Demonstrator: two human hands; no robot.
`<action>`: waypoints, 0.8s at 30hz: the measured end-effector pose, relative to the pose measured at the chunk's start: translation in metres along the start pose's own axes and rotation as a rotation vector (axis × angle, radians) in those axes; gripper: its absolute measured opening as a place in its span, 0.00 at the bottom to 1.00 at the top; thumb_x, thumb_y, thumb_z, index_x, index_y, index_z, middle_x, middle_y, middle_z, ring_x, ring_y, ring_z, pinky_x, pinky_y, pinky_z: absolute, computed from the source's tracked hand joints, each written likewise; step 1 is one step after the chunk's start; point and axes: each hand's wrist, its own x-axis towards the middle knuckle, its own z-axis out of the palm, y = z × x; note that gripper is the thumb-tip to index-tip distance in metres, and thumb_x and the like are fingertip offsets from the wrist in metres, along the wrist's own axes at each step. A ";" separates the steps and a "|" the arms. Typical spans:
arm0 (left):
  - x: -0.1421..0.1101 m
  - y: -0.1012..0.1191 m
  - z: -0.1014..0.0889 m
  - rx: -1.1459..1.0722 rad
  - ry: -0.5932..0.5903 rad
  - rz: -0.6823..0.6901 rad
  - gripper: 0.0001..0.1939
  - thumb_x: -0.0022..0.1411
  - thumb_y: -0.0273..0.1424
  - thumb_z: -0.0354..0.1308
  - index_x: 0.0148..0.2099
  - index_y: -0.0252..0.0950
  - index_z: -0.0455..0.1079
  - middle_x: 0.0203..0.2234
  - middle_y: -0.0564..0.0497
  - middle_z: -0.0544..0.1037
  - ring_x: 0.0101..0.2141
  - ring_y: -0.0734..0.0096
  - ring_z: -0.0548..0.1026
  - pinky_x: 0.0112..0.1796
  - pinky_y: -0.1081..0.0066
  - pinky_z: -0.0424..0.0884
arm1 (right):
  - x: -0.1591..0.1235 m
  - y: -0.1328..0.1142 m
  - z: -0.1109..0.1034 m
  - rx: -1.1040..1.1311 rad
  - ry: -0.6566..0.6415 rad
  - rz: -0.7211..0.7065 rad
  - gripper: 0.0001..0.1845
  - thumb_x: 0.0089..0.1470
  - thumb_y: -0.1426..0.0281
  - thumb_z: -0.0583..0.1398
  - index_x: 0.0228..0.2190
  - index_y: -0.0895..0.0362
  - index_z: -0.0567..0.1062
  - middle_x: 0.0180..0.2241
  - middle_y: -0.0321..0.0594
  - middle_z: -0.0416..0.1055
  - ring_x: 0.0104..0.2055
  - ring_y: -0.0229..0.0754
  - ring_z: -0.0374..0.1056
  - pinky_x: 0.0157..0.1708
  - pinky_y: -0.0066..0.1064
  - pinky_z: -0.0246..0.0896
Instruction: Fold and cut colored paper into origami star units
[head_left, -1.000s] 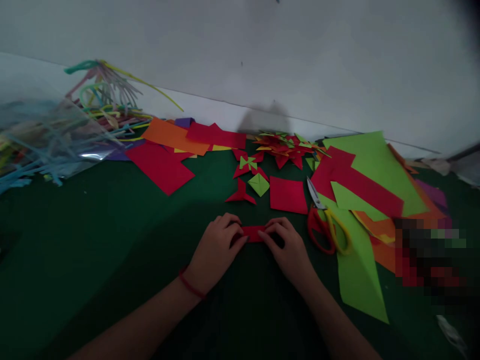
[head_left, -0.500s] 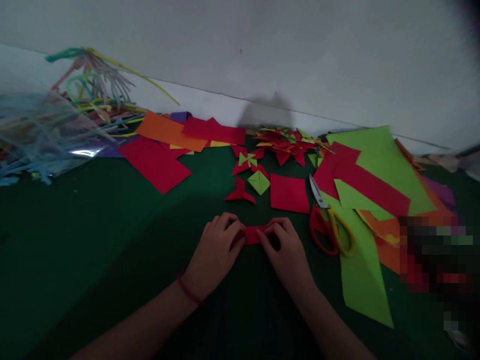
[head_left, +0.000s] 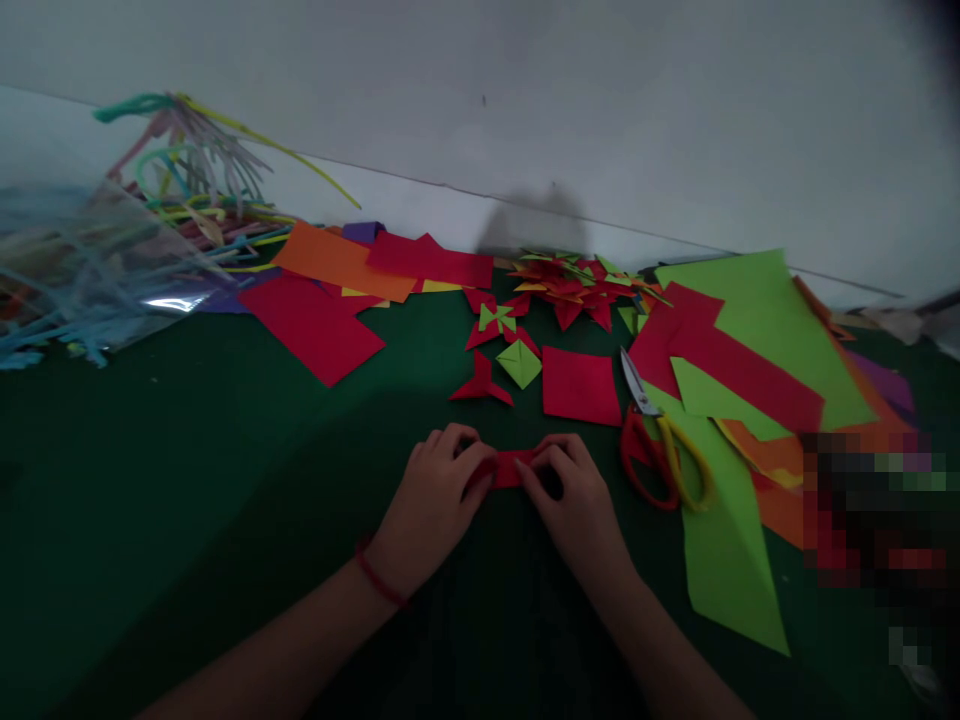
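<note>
A narrow piece of red paper point(head_left: 508, 470) lies between my hands, apparently folded, with both its ends hidden by fingers. My left hand point(head_left: 442, 485) pinches its left end, and a red band circles that wrist. At the right end, my right hand point(head_left: 571, 492) grips the paper between thumb and fingers. Just beyond are a red three-pointed folded paper point(head_left: 482, 384), a green folded paper square point(head_left: 519, 364) and a flat red paper square point(head_left: 581, 386). Scissors point(head_left: 660, 450) with red and yellow handles rest right of my right hand, partly on green paper.
Folded paper stars point(head_left: 577, 285) are piled near the wall. Green sheets point(head_left: 772, 330) and red strips overlap at the right. Red paper point(head_left: 315, 330) and orange paper point(head_left: 337, 260) lie left, beside a clear plastic bag point(head_left: 112, 250) of colourful pipe cleaners. A blurred-out patch covers the far right.
The left fingers have shifted very slightly along the red paper. Otherwise both hands keep their grip, and the whole view has moved by a hair.
</note>
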 end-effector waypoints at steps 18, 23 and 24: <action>0.000 -0.001 0.003 0.030 -0.002 0.002 0.14 0.58 0.27 0.52 0.48 0.40 0.63 0.43 0.49 0.64 0.40 0.65 0.65 0.39 0.64 0.63 | -0.002 -0.004 0.003 -0.210 0.027 -0.083 0.04 0.51 0.70 0.55 0.32 0.57 0.66 0.36 0.43 0.63 0.36 0.44 0.62 0.34 0.36 0.58; 0.001 0.004 0.002 0.106 -0.001 0.014 0.15 0.56 0.29 0.53 0.48 0.38 0.63 0.43 0.48 0.65 0.41 0.63 0.65 0.39 0.63 0.63 | -0.004 -0.014 0.005 -0.401 0.001 -0.110 0.12 0.51 0.66 0.56 0.37 0.58 0.67 0.39 0.45 0.64 0.39 0.47 0.60 0.35 0.38 0.56; 0.001 0.005 0.002 0.124 -0.002 0.020 0.15 0.57 0.29 0.52 0.48 0.38 0.62 0.43 0.48 0.65 0.41 0.63 0.64 0.39 0.63 0.63 | -0.005 -0.016 0.005 -0.427 -0.004 -0.117 0.11 0.51 0.66 0.55 0.37 0.58 0.67 0.39 0.45 0.64 0.38 0.47 0.60 0.34 0.37 0.56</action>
